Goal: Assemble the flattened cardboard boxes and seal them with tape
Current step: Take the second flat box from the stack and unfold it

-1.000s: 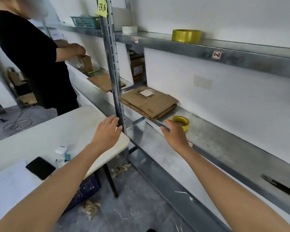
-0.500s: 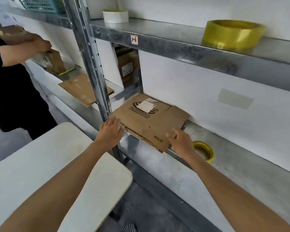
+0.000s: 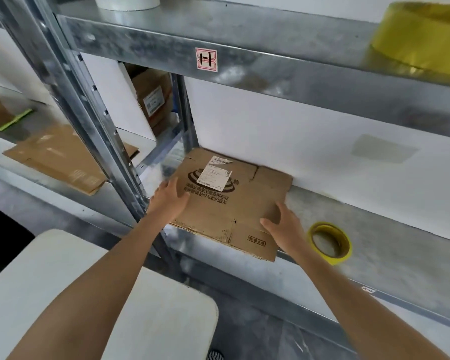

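Stack of flattened boxes [image 3: 234,214] lay flat on the metal shelf [image 3: 400,258], back edge against the white wall, near corner hanging a bit over the shelf's front lip. The top sheet had dark print and a white shipping label [image 3: 215,172] with one corner peeling.

My left hand [image 3: 170,201] rested on the stack's left edge. Its fingers [image 3: 170,184] were fairly straight and spread, laid on the cardboard, with the thumb on the top face. They were not wrapped round anything that I could see.

My right hand [image 3: 283,227] rested on the stack's near right part. Its fingers [image 3: 281,209] were loosely spread on the top sheet and gripped nothing, and the palm was at the stack's right edge.

Yellow tape roll [image 3: 330,242] lay flat just right of the stack, on the same shelf, close beside my right wrist and apart from the cardboard.

The shelf's upright post [image 3: 109,141] stood just left of the stack, touching my left forearm's line in view. More flattened cardboard [image 3: 55,159] lay left of the stack, beyond that post.

Above the stack was the upper shelf, carrying an H sticker [image 3: 206,60], a white roll [image 3: 126,2] up left and a big yellow roll [image 3: 424,37] up right. Brown cartons [image 3: 153,97] stood behind the stack to the left.

White worktop [image 3: 63,294] was below and left of the stack, under my left arm.
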